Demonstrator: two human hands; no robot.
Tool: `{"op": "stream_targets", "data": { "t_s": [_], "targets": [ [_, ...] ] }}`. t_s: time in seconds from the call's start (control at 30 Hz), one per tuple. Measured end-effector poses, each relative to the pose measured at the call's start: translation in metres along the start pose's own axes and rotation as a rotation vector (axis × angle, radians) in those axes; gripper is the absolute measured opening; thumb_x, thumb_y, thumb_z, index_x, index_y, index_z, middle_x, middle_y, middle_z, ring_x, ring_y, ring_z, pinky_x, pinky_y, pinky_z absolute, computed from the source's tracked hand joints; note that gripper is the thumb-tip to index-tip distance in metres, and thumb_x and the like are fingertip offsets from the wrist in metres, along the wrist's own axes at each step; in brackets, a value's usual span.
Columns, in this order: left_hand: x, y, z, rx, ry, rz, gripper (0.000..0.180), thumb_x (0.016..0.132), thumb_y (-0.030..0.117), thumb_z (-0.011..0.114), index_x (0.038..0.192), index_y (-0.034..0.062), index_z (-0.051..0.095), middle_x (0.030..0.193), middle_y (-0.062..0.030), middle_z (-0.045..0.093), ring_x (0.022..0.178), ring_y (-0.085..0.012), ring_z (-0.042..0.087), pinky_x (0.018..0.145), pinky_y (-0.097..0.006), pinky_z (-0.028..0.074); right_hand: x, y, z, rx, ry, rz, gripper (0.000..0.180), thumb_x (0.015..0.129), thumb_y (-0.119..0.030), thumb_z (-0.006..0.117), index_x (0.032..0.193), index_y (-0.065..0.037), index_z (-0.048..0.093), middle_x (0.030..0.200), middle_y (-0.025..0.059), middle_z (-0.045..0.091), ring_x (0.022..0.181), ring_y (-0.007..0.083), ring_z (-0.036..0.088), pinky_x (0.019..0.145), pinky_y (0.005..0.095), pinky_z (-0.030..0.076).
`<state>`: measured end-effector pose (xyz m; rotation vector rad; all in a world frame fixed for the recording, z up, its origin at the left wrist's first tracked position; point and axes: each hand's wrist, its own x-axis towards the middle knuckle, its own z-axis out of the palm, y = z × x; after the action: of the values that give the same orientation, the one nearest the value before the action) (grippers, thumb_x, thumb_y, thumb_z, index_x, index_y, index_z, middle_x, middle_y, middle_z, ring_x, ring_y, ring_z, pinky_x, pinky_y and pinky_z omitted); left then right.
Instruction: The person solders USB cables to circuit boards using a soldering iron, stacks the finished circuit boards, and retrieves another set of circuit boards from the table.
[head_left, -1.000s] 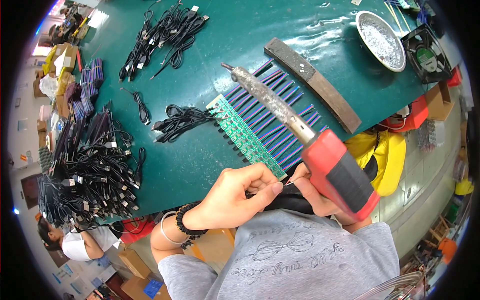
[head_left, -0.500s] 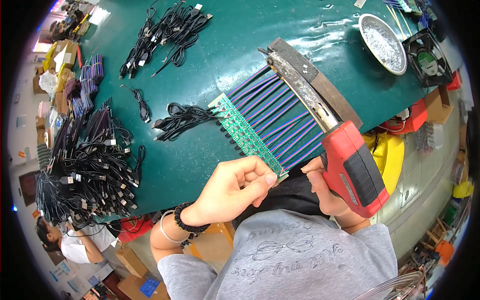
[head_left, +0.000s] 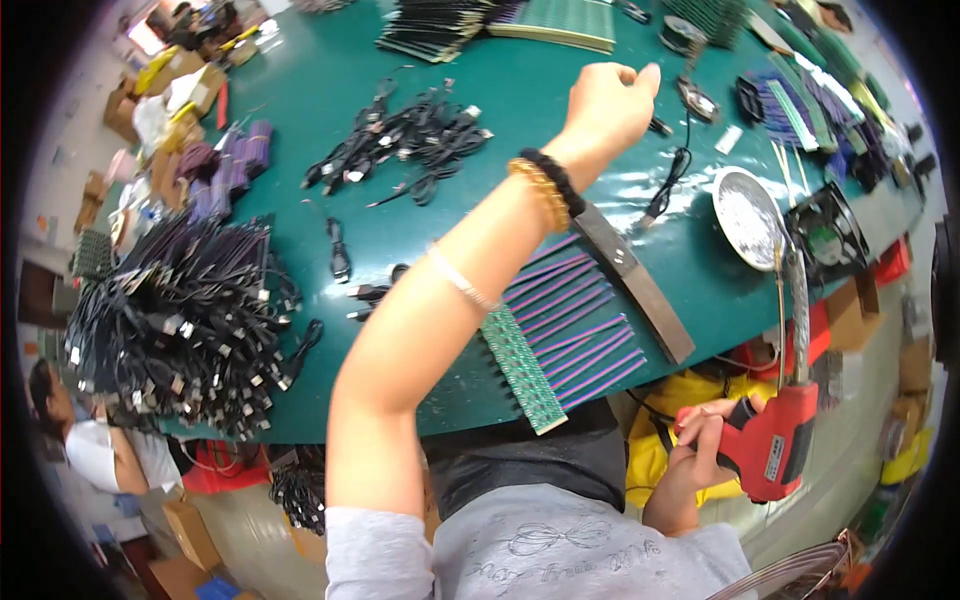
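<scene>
Upward to upper centre has moved my left hand [head_left: 612, 104]; its fingers' hold I can't tell. My right hand [head_left: 700, 452] grasps the iron [head_left: 768, 430], lower right.

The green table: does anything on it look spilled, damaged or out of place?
One black cable lies apart from the big cable heap, so it looks like a stray. I see no clear spill or damage.

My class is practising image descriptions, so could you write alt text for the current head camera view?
A person's right hand grips a red soldering gun while the left hand is stretched out over a green table. On the table lie a green circuit board with purple and pink wires and, at left, a heap of black cables.
</scene>
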<state>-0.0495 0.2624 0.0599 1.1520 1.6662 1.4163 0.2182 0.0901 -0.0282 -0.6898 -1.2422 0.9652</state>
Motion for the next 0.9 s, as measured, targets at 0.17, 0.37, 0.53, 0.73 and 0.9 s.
{"op": "stream_targets", "data": {
  "t_s": [0.17,0.37,0.53,0.73,0.9],
  "targets": [
    [-0.002,-0.064,-0.038,1.205,0.302,0.321,0.038,0.081,0.028,0.069,0.109,0.0037,0.062,0.103,-0.0186,0.062,0.102,-0.0345,0.057,0.084,-0.045,0.048,0.000,0.006,-0.020,-0.073,0.020,0.084,0.051,0.086,0.005,0.048,0.135,0.005,0.031,0.085,0.0162,0.055,0.052,0.0112,0.046,0.059,0.0279,0.049],
    [-0.034,-0.090,-0.124,1.549,0.140,0.235,0.032,0.079,0.024,0.071,0.104,0.0056,0.062,0.099,-0.0117,0.062,0.099,-0.0310,0.056,0.082,-0.044,0.046,0.000,0.010,-0.022,-0.034,-0.038,0.192,0.053,0.089,0.004,0.050,0.139,0.002,0.031,0.091,0.0139,0.058,0.053,0.0100,0.046,0.060,0.0273,0.048],
    [-0.091,-0.076,-0.149,0.996,-0.032,0.430,0.035,0.077,0.008,0.071,0.111,0.0026,0.062,0.111,-0.0141,0.062,0.111,-0.0321,0.054,0.095,-0.040,0.044,-0.003,0.011,-0.019,-0.014,-0.102,0.196,0.053,0.090,0.003,0.050,0.139,0.002,0.031,0.092,0.0147,0.058,0.055,0.0108,0.048,0.060,0.0268,0.048],
    [-0.129,-0.077,-0.209,0.894,0.231,0.104,0.028,0.079,0.002,0.065,0.108,0.0019,0.063,0.107,-0.0164,0.063,0.105,-0.0337,0.057,0.092,-0.041,0.044,-0.006,0.009,-0.014,-0.002,-0.145,0.191,0.053,0.089,0.002,0.050,0.139,0.002,0.030,0.091,0.0155,0.058,0.055,0.0110,0.048,0.060,0.0270,0.048],
    [-0.145,-0.101,-0.215,1.069,0.137,0.172,0.023,0.078,-0.001,0.063,0.101,0.0024,0.063,0.103,-0.0131,0.062,0.100,-0.0330,0.056,0.087,-0.041,0.044,-0.008,0.004,-0.008,0.012,-0.160,0.172,0.054,0.088,0.002,0.050,0.139,0.003,0.030,0.090,0.0159,0.058,0.054,0.0113,0.048,0.060,0.0272,0.049]
  ]
}}
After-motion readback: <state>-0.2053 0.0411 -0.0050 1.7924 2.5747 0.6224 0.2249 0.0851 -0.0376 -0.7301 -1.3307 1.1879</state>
